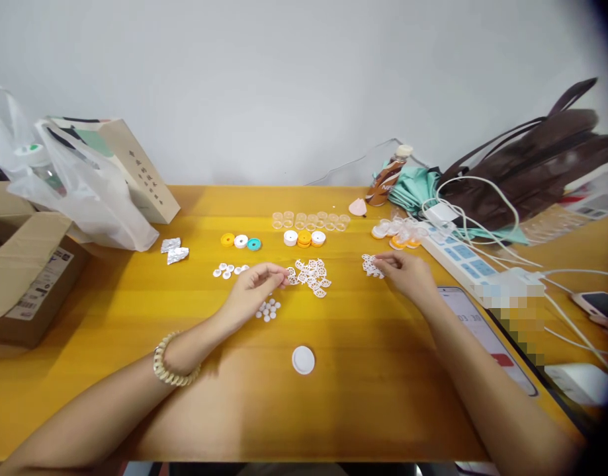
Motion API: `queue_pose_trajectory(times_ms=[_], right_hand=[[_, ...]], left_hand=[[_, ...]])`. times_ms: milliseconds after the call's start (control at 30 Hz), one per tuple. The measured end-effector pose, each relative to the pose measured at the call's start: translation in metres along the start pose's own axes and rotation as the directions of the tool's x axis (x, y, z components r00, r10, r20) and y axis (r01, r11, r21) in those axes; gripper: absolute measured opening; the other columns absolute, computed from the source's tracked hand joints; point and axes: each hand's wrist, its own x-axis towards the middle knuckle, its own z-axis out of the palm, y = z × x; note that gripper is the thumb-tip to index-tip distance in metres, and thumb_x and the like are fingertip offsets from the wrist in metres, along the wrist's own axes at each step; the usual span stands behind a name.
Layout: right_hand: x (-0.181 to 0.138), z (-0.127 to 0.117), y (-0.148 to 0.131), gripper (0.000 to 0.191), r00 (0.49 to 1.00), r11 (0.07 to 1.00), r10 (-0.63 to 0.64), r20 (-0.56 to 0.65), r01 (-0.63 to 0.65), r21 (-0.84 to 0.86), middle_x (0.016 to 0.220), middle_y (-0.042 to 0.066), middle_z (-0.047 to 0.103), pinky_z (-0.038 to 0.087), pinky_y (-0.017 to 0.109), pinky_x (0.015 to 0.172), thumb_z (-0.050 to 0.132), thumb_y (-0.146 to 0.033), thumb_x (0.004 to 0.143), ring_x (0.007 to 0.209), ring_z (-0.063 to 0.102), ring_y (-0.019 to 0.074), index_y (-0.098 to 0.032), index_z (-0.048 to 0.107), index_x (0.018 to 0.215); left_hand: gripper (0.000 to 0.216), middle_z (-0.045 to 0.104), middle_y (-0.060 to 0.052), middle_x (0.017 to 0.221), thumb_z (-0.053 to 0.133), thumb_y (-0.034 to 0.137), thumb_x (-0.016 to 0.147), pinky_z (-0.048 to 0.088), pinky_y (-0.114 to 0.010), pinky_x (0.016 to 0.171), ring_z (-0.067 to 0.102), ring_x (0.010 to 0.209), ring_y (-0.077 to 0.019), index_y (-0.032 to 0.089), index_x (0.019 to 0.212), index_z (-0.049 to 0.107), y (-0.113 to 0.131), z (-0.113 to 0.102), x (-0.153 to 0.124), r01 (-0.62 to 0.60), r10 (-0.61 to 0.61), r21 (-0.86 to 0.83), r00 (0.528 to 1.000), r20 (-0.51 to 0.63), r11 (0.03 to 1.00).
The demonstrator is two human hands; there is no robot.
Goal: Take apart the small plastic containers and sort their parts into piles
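My left hand [254, 291], a coiled band on its wrist, has thumb and fingers pinched on a white openwork disc [292, 276]. It is at the left edge of a loose pile of white openwork discs [312, 272]. Over to the right, the closed fingertips of my right hand [407, 272] are on a smaller cluster of white openwork pieces [370, 266]. Small white round pieces lie in two groups, one behind my left hand [226, 270] and one in front of it [268, 311]. A white round lid [304, 360] lies flat nearer to me.
Behind stand clear cups [311, 221], coloured round cases [241, 241] and white and orange cases [304, 238]. Foil pieces [174, 251] and a cardboard box [30, 277] are left. At right are capped clear parts [400, 231], a power strip [457, 254], a phone [487, 337] and a bottle [389, 175].
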Motion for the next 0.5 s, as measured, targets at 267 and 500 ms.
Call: queue_pose_trajectory(times_ms=[267,500], right_hand=[[-0.025,-0.060,0.015,0.023,0.985,0.985,0.083,-0.154,-0.105,-0.138,0.084,0.009,0.070,0.044,0.031,0.069,0.051,-0.032,0.078,0.072,0.061,0.0202,-0.018,0.068,0.087],[-0.050,-0.110,0.044,0.023,0.966,0.924,0.238,-0.104,-0.259,-0.282,0.087,0.011,0.068,0.040,0.036,0.071,0.048,-0.028,0.076,0.082,0.059,0.0249,-0.022,0.067,0.063]], left_hand=[[0.016,0.069,-0.004,0.080,0.063,0.030,0.078,0.046,-0.024,0.073,0.061,0.077,-0.0146,0.016,0.083,0.069,0.005,0.004,-0.005,-0.007,0.006,0.058,1.000,0.024,0.998],[0.020,0.069,-0.004,0.082,0.061,0.034,0.079,0.046,-0.023,0.069,0.061,0.078,-0.0152,0.019,0.088,0.070,-0.002,0.004,-0.007,0.036,-0.047,0.104,0.994,0.098,0.994]])
